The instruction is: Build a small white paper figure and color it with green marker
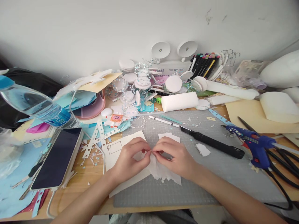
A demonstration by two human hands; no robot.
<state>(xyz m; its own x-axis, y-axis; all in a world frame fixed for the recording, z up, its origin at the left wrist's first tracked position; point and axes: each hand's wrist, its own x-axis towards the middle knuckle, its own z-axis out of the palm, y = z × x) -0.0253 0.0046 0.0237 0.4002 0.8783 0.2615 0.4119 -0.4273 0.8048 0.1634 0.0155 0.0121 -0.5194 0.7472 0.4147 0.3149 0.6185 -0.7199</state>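
My left hand (133, 155) and my right hand (175, 155) meet at the fingertips above a grey cutting mat (187, 191). Thumb and forefinger are pinched together on each hand. Whatever lies between them is too small to make out. Beneath my left hand is a cream paper sheet (136, 137) with a hand-drawn rectangle. White paper with a ragged edge (169, 177) lies under my right hand, partly covered by it. A black-handled craft knife (212, 141) rests right of my right hand, near a torn paper scrap (202, 150).
A blue glue gun (257, 147) and black scissors (282, 168) lie at the right. On the left are a phone (58, 158) and a tilted water bottle (39, 105). White discs, a white roll (179, 101) and markers (207, 63) crowd the back by the wall.
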